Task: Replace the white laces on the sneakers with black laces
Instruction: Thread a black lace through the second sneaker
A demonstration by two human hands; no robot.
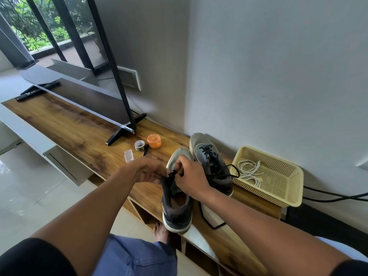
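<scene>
Two grey sneakers stand on the wooden cabinet top [75, 126]. The far sneaker [211, 162] is threaded with black laces. The near sneaker [176, 206] has its heel over the cabinet's front edge. My left hand [148, 171] and my right hand [191, 178] meet over its eyelets, and both pinch a black lace [172, 173] there. A loose length of that black lace [209, 222] loops on the wood under my right forearm. White laces [249, 172] lie coiled in the yellow basket [282, 194].
A TV on black feet [123, 132] stands to the left. Near it are an orange jar [154, 141], a tape roll [139, 145], a small clear box [128, 156] and a black pen-like item [145, 150]. Black cables [334, 197] run along the wall at right.
</scene>
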